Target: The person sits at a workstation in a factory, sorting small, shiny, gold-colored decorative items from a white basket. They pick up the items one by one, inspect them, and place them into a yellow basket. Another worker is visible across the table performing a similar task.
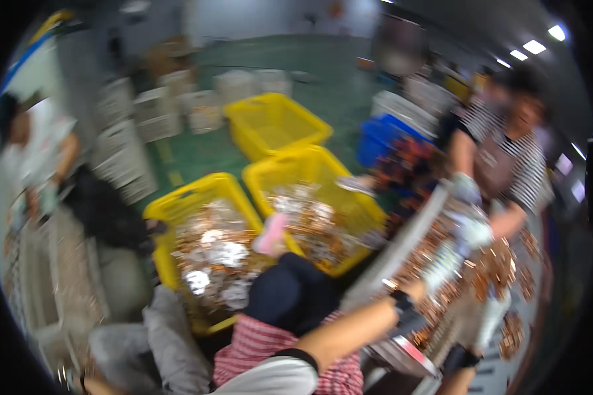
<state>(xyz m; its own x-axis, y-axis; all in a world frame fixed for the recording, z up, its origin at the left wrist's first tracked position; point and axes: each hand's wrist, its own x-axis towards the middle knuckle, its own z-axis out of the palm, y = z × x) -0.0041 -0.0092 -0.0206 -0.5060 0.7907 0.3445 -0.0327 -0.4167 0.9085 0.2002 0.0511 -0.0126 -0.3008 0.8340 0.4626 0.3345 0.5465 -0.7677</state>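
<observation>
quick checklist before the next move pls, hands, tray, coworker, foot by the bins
1. Left hand gloved: ok.
2. Right hand gloved: ok.
3. Right hand's grip on the copper pieces: cannot tell, blurred.
4. Left hand well clear of the coworker's hand: not ok, the two are close together over the tray.
5. Tray loaded with copper pieces: ok.
6. Foot not touching the yellow bins: cannot tell, it overlaps them in view.
</observation>
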